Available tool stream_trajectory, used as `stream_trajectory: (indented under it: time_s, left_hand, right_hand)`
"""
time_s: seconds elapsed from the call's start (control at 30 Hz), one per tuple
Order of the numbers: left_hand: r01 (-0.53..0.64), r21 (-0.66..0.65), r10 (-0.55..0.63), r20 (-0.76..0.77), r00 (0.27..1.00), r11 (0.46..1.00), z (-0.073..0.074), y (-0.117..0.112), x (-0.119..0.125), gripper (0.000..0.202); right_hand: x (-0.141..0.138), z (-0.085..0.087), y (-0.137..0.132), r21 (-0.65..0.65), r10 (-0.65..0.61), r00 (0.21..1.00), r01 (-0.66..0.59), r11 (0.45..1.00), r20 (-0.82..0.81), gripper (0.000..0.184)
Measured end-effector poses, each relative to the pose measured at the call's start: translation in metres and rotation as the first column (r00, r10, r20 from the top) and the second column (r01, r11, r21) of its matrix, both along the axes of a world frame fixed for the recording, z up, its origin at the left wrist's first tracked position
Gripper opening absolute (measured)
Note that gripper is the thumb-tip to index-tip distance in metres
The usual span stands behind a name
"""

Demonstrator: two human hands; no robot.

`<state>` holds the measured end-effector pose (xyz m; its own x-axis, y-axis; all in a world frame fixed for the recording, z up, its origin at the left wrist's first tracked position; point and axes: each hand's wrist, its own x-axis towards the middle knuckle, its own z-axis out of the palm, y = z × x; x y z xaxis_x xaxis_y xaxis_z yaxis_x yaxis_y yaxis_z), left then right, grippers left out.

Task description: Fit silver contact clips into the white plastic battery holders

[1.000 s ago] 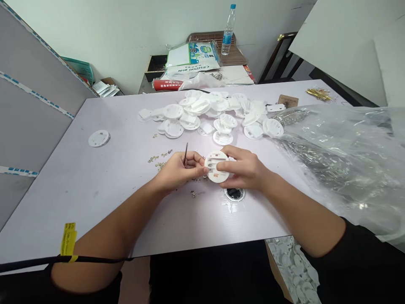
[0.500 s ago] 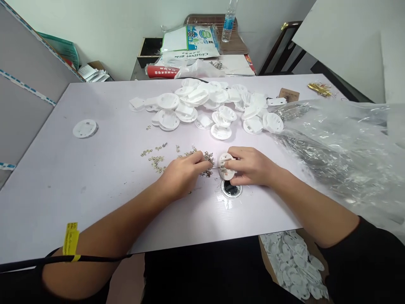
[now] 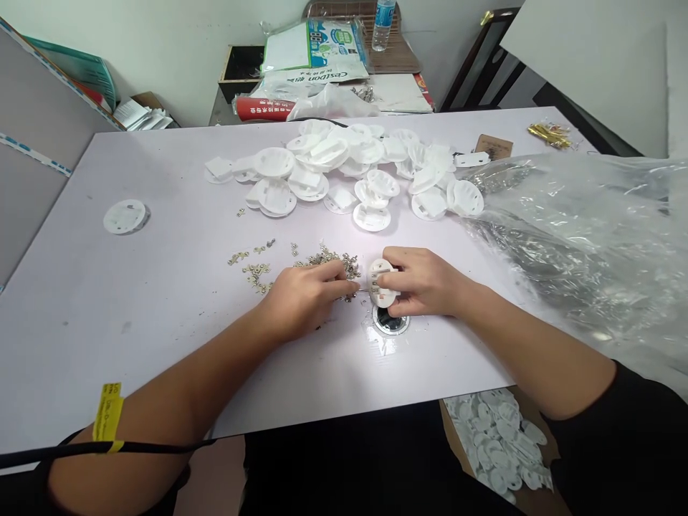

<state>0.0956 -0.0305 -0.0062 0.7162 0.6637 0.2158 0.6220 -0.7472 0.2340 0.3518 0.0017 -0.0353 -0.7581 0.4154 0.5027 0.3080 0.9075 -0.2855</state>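
My right hand (image 3: 427,283) grips a small white round plastic disc (image 3: 375,269), tilted up on edge with its slotted face toward my left hand. Fingers closed in a pinch, my left hand (image 3: 304,299) holds a thin metal piece (image 3: 363,290) that reaches the disc's near face; most of it is hidden. Right behind my left hand lies a pile of small metal parts (image 3: 327,256), partly covered by the fingers. Just below the disc is a dark round insert (image 3: 390,322) with a silver rim, set in the tabletop.
Many white round plastic pieces (image 3: 322,158) are heaped at the back. One white disc (image 3: 125,216) lies apart at left. Loose metal contacts (image 3: 256,271) are scattered mid-table. A clear plastic bag (image 3: 585,236) covers the right side. Below the front edge, a box holds white pieces (image 3: 499,444).
The view has shifted slightly, so the table's contents appear farther left and higher. Both hands stay at the disc with their grips unchanged.
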Motion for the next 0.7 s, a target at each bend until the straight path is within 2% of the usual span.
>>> stream_trajectory:
  time_s: [0.3,0.53,0.7]
  left_hand:
    - [0.001,0.049,0.002,-0.063,0.998,0.999,-0.002,-0.002,0.002,0.049]
    - [0.016,0.122,0.011,-0.217,0.976,0.992,0.002,-0.006,0.008,0.029]
    - [0.062,0.127,-0.029,-0.244,0.969,0.990,0.005,-0.005,0.012,0.025]
  right_hand:
    - [-0.001,0.000,-0.002,-0.018,0.005,1.000,-0.006,1.000,-0.004,0.013]
    - [-0.001,-0.003,-0.003,-0.059,0.000,1.000,0.001,0.998,0.008,0.013]
    - [0.000,-0.004,-0.002,-0.086,0.000,0.999,0.002,0.996,0.032,0.014]
